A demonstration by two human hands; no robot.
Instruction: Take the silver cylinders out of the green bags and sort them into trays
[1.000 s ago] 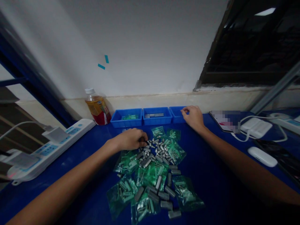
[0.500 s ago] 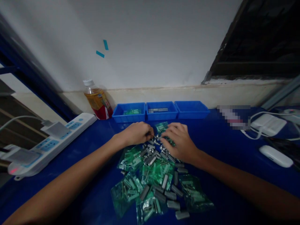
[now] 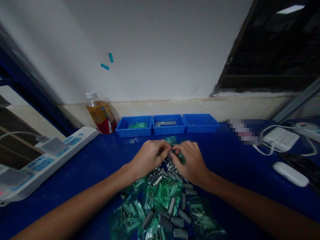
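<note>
My left hand (image 3: 150, 156) and my right hand (image 3: 188, 161) meet, fingertips together, over a pile of small metal screws and spacers (image 3: 163, 173) lying on green plastic bags (image 3: 160, 196). Both hands have their fingers curled and pinched at the top of the pile. What they pinch is too small to make out. Grey metal cylinders (image 3: 175, 216) lie among the bags nearer to me on the blue table (image 3: 225, 166).
Three blue trays (image 3: 168, 124) stand in a row at the wall, beside a drink bottle (image 3: 101, 115). A white power strip (image 3: 47, 158) lies at the left. White chargers, cables (image 3: 280, 138) and a white case (image 3: 290, 173) lie at the right.
My right hand left the right-hand blue tray and came back to the pile, meeting my left hand. The left hand shifted slightly right toward it.
</note>
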